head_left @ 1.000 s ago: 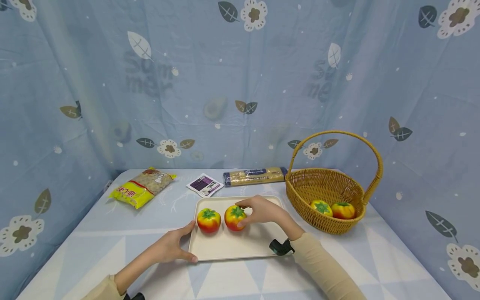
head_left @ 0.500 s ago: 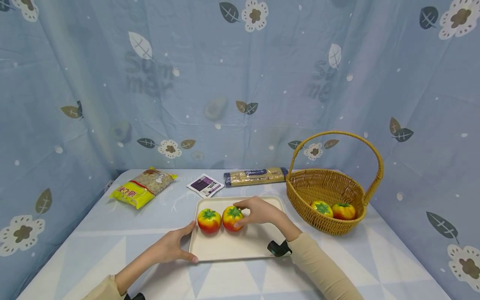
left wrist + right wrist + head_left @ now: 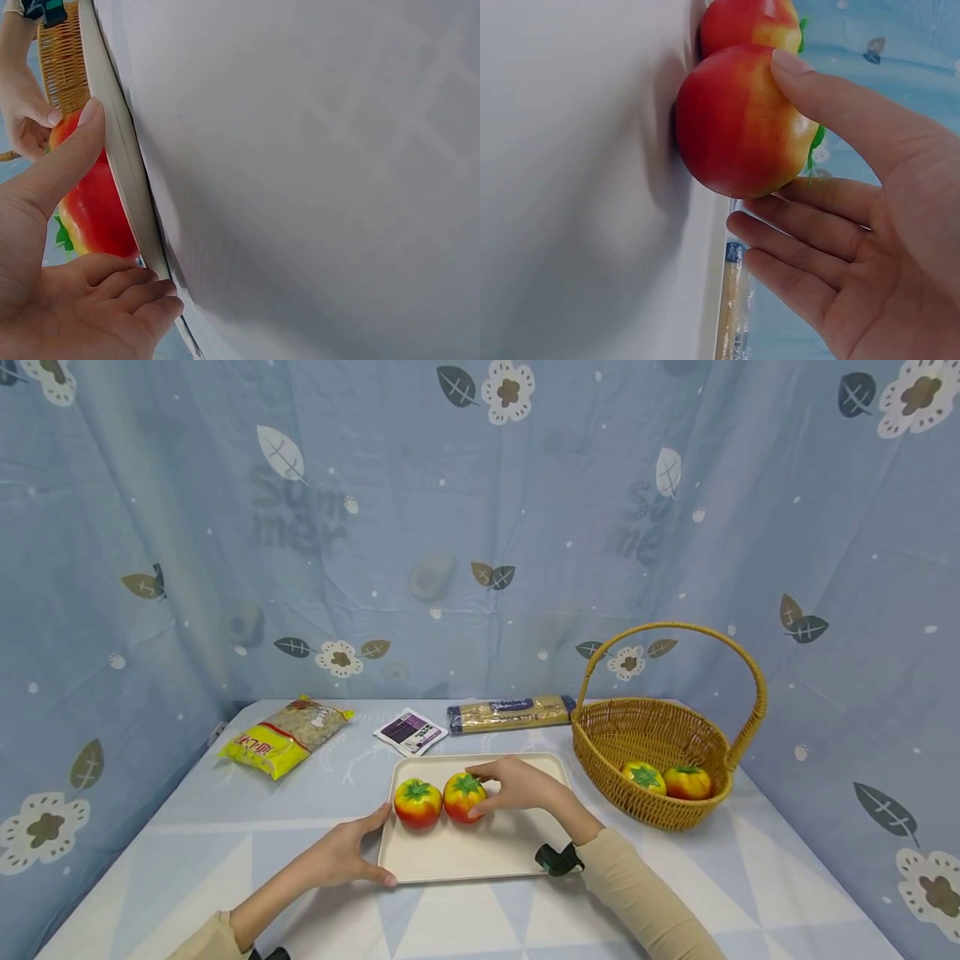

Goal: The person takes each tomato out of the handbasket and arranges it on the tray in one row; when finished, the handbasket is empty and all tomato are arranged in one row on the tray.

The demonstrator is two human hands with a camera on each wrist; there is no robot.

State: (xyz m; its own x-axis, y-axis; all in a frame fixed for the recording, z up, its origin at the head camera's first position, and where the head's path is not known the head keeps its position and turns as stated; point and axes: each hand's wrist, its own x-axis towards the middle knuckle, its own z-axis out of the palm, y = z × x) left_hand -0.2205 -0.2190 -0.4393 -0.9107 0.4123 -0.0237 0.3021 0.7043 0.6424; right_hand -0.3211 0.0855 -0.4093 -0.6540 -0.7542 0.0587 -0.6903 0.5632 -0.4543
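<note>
Two red-and-yellow toy tomatoes with green leafy tops sit side by side on a cream tray [image 3: 480, 856]. My right hand [image 3: 517, 783] holds the right toy tomato [image 3: 739, 124], thumb on one side and fingertips on the other; its lower fingers are spread apart below. The left toy tomato [image 3: 417, 802] stands close beside it, on the side toward my left hand [image 3: 341, 853]. That left hand rests at the tray's left edge, with its extended thumb [image 3: 75, 154] at the near corner and its fingertips against the side farther back.
At the right stands a wicker basket [image 3: 600, 760] with a tall handle and two more toy tomatoes inside. Behind the tray lie a pasta packet [image 3: 512, 713] and a white-and-purple sachet [image 3: 410, 732]. A yellow bag [image 3: 288, 735] is at the back left.
My right hand has slid the right toy tomato a little to the left, closer to the other one. My left hand has stayed at the tray's edge.
</note>
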